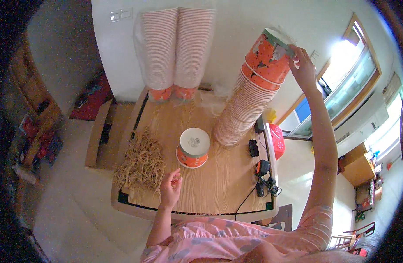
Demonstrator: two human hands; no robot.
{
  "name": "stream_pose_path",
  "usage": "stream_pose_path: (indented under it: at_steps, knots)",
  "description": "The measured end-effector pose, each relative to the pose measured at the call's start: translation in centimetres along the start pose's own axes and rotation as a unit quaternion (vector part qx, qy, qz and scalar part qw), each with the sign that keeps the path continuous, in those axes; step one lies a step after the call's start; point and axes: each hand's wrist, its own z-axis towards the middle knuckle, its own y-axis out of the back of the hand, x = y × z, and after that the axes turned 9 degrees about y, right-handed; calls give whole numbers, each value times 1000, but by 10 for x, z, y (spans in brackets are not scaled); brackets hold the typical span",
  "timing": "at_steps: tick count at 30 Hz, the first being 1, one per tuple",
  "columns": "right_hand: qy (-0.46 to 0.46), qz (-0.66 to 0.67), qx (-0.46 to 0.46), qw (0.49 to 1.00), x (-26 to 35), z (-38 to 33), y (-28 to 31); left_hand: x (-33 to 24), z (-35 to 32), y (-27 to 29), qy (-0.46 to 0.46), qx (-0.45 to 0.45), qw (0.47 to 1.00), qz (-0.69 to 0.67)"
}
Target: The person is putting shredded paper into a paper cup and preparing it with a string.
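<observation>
My right hand (303, 68) reaches up to the top of a tall, leaning stack of nested paper tubs (238, 111). Its fingers grip the edge of the topmost orange-and-green paper tub (265, 57), which stands upside down. My left hand (170, 188) is low over the table, holding nothing, with its fingers loosely bent and apart. Just beyond it a short upside-down paper tub (195, 144), orange with a white base, rests on the wooden tabletop. A tangled heap of tan twine (142, 164) lies left of that tub, beside my left hand.
Two tall plastic-wrapped tub stacks (177, 48) stand against the wall at the back of the table (219, 184). Black adapters and cables (263, 184) lie along the right edge. An open cardboard box (107, 136) is at the left, and a red plastic item (277, 140) at the right.
</observation>
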Motion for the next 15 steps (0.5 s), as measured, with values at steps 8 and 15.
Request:
stream_pose_path:
  at_steps: [8, 15]
  knots:
    - [4, 22, 13, 1000, 0, -4, -6, 3, 1, -5, 8, 8, 1000, -1]
    - [25, 5, 13, 1000, 4, -16, -12, 2, 1, -10, 2, 21, 1000, 3]
